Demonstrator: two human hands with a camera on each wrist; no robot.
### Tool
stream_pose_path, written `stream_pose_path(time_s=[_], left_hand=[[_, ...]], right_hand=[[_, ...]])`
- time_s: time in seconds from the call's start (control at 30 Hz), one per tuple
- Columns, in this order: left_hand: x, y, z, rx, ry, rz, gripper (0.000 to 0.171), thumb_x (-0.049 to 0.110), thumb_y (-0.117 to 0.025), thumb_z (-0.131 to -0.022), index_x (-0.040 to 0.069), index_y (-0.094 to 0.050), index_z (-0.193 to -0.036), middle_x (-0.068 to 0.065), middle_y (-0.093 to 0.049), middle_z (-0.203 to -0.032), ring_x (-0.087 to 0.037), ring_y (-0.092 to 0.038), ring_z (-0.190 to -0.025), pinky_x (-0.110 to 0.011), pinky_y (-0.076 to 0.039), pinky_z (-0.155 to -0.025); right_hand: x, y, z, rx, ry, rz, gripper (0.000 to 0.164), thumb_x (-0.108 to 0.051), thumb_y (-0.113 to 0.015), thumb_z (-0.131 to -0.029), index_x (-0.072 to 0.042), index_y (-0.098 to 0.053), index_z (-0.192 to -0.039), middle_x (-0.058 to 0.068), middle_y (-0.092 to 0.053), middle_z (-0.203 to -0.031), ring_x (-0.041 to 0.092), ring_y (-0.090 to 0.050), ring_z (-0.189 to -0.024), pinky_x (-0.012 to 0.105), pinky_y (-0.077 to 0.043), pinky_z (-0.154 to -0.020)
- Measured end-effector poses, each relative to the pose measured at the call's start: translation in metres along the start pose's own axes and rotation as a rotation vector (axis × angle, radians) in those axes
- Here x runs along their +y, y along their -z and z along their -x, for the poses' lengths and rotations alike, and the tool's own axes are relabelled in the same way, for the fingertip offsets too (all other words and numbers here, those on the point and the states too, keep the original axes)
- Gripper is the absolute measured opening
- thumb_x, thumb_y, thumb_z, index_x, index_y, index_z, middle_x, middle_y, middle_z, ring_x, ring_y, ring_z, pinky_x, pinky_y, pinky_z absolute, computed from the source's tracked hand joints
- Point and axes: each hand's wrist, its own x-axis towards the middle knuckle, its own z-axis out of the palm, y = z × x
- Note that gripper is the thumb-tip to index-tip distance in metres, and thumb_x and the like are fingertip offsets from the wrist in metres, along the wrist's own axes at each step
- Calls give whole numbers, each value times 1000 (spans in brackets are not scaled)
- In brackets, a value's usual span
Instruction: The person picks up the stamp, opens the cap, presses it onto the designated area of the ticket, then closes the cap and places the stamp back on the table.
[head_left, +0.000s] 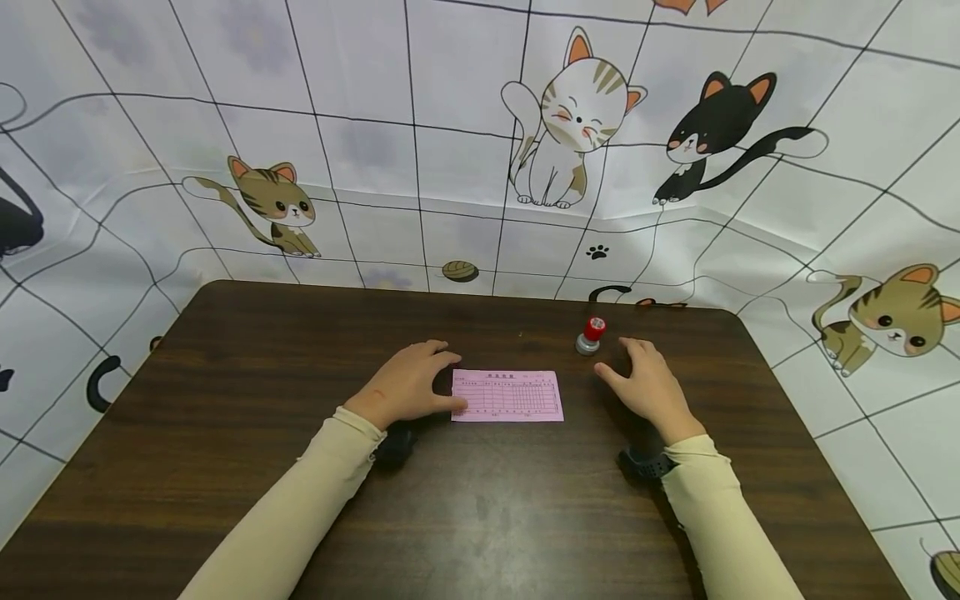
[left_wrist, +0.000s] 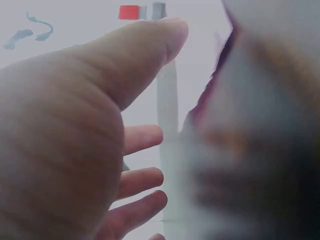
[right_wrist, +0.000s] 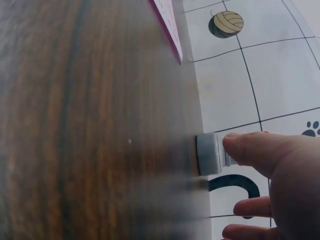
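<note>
Pink paper made up the slip (head_left: 510,397), which lay on the dark brown, wood-grained surface (head_left: 187,467), its long edges running from left to right. Dark print covered it: a heading along the top edge, a ruled grid of columns and rows beneath, with the narrowest columns crowded toward the right, and small characters along the bottom; the wording was too small to read. Beyond its upper right corner stood the stamp (head_left: 591,336), upright, with a red upper part, a pale marking on top, and a rounded grey base. The left grip (head_left: 408,385) was spread at the slip's left end, thumb and forefinger well apart like a wide C. Its thumb tip overlapped the lower left corner, while the forefinger reached near the upper left one; whether the thumb pressed on the paper or only hovered over it, I could not tell. Nothing was pinched between them. The right grip (head_left: 647,385) was also apart, thumb and fingers parted just to the right of the stamp and holding nothing. From the head view a little of the surface showed between thumb and stamp, though in the right wrist view the thumb crossed in front of the stamp's upper part. Behind the surface hung a white sheet (head_left: 360,75) printed with cats and dark lines.
</note>
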Motion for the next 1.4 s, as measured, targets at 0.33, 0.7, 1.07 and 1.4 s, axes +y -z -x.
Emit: stream_pose_path(time_s=[0.33, 0.7, 1.07, 1.4], left_hand=[[-21, 23, -1, 52, 56, 125, 80, 57, -74, -90, 16, -50, -155, -16, -42, -160, -38, -42, -146, -59, -37, -116], [-23, 27, -4, 38, 70, 159, 84, 53, -74, -92, 13, -43, -159, -17, -40, -162, -38, -39, -148, -60, -37, -115], [-11, 20, -5, -12, 51, 142, 81, 51, -74, -93, 14, -44, -158, -16, -42, -161, -37, -40, -148, -59, -37, -115], [-3, 20, -3, -48, 45, 160, 81, 52, -74, -93, 16, -43, -158, -15, -43, -160, -36, -41, -147, -58, -37, -116]], right_hand=[[4, 8, -6, 93, 23, -117, 61, -34, -66, -102, 6, -51, -145, 30, -52, -145, 48, -47, -136, 63, -37, -113], [-8, 4, -22, 155, 13, -340, 60, -17, -69, -100, 3, -45, -151, 26, -51, -149, 43, -52, -134, 53, -48, -107], [-17, -5, -23, 119, 67, -369, 62, -6, -64, -102, -5, -39, -159, 22, -43, -158, 41, -46, -142, 50, -46, -109], [-21, -9, -26, 226, 71, -366, 45, -6, -68, -100, 2, -55, -142, 25, -61, -133, 39, -60, -124, 50, -53, -102]])
